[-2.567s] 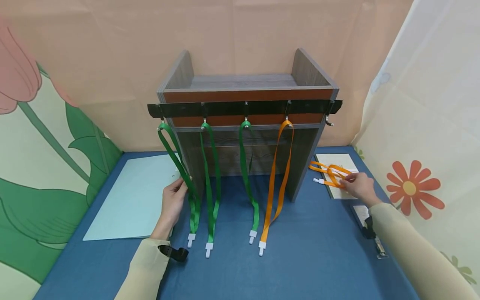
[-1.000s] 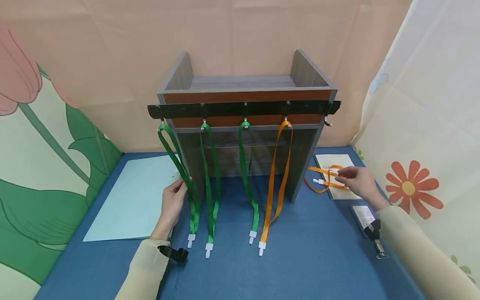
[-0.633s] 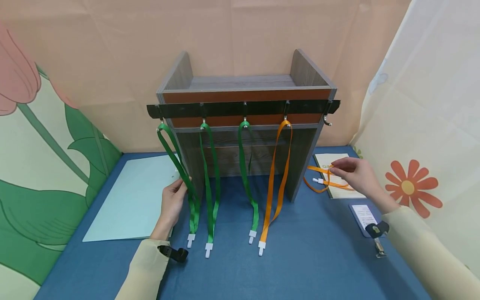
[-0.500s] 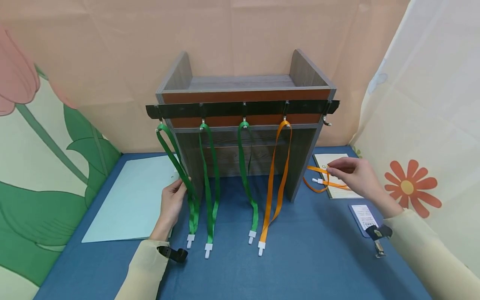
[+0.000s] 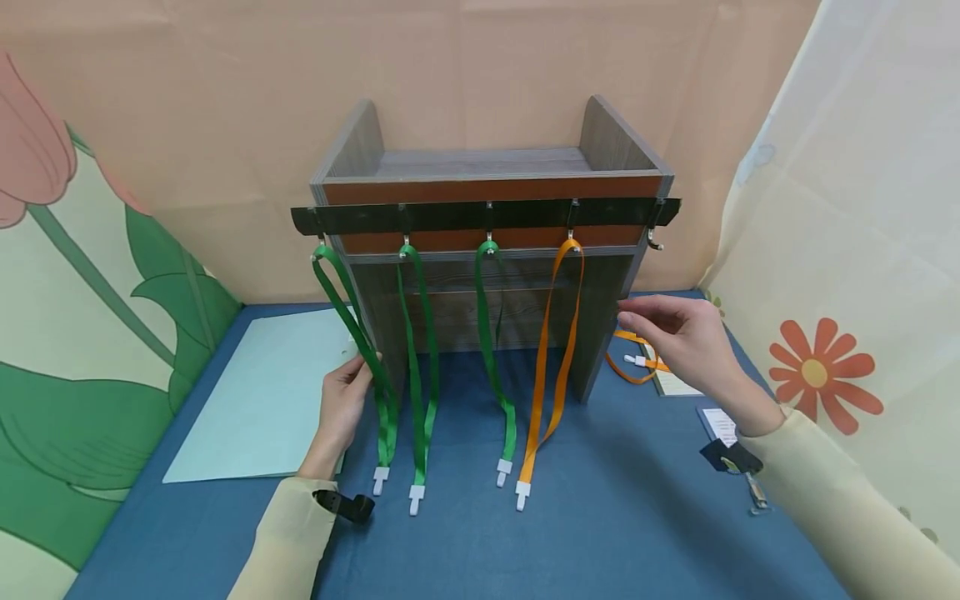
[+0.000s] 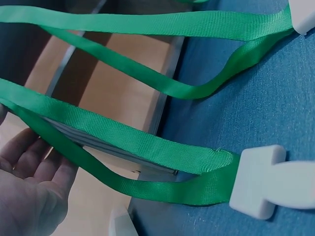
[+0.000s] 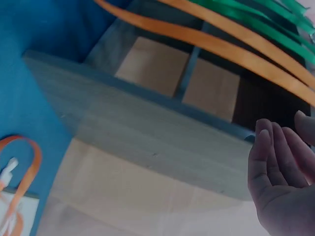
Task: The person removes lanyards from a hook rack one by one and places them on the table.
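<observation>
At the shelf's left side my left hand (image 5: 345,404) grips the front edge of the grey wooden shelf (image 5: 367,150), just behind a hanging green lanyard (image 5: 358,329); the strap hides its fingertips in the left wrist view. Beyond it, two more green lanyards and an orange lanyard (image 5: 542,367) hang from hooks on a black rail (image 5: 450,217). My right hand (image 5: 686,342) is lifted beside the right side panel (image 7: 147,132), fingers bent and thumb apart, holding nothing. Below it, a second orange lanyard (image 5: 630,381) lies on the table and notepad (image 5: 678,385), partly hidden by the hand.
The rail's rightmost hook (image 5: 654,242) carries no lanyard. A card badge (image 5: 720,423) with a metal clip (image 5: 757,493) lies near the right edge, partly under the right wrist's strap. Pale blue sheets (image 5: 262,400) cover the table's left part. White clips hang below the lanyards.
My right hand has let go of the orange lanyard on the notepad and moved left and up to the shelf's right panel. The left hand has stayed in place.
</observation>
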A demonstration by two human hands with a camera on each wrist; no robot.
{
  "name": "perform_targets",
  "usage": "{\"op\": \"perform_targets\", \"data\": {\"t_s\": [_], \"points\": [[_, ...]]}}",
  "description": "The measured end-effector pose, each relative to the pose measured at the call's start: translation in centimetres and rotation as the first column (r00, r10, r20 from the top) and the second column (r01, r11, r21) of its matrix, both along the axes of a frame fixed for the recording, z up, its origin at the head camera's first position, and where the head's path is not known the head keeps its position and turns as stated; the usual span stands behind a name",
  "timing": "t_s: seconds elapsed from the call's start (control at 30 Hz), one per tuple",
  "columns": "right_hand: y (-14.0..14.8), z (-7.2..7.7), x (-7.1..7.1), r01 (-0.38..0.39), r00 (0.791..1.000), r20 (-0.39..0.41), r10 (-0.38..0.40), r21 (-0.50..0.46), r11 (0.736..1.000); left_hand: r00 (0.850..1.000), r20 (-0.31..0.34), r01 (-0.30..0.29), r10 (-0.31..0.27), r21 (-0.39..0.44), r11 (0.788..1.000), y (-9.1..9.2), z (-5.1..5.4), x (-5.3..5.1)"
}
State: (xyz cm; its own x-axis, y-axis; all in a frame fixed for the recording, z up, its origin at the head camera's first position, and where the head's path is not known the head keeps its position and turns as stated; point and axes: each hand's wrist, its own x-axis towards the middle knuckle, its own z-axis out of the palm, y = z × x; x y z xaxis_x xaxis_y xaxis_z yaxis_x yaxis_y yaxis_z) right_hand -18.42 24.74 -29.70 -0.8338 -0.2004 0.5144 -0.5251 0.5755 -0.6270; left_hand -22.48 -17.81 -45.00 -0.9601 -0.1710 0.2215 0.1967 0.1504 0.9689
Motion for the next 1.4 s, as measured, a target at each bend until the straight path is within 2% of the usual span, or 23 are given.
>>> {"op": "perform_targets", "data": {"t_s": [0.2, 0.43, 0.6, 0.87, 1.1, 1.23, 1.4], "points": [[-1.2, -0.8, -1.9, 0.017, 0.996, -0.088, -0.021, -0.041, 0.999, 1.000, -0.009, 0.001, -0.001, -0.003, 1.000, 0.0, -0.2, -0.1], [-3.4, 0.6, -2.3, -0.006, 0.986, -0.164, -0.010, -0.099, 0.995, 1.000, -0.007, -0.009, 0.009, -0.003, 1.000, 0.1, -0.2, 0.0], [-4.3, 1.8, -2.5, -0.048, 0.985, -0.171, 0.020, -0.161, 0.986, 1.000, -0.009, -0.003, 0.003, 0.005, 1.000, 0.3, -0.1, -0.1], [-5.5, 3.0, -2.3, -0.064, 0.991, -0.125, 0.038, -0.215, 0.974, 1.000, -0.019, -0.004, 0.004, 0.004, 1.000, 0.2, -0.2, 0.0], [-6.9, 5.1, -0.3, -0.072, 0.989, -0.143, 0.037, -0.246, 0.967, 1.000, -0.017, -0.009, 0.009, -0.002, 1.000, 0.1, -0.2, 0.2], [-6.1, 4.9, -0.6, -0.062, 0.987, -0.162, 0.021, -0.257, 0.964, 1.000, -0.021, -0.006, 0.006, 0.001, 1.000, 0.2, -0.2, 0.2], [-5.3, 5.2, -0.9, -0.099, 0.977, -0.210, 0.042, -0.267, 0.959, 1.000, -0.022, -0.001, 0.001, -0.003, 1.000, 0.2, -0.2, 0.1]]}}
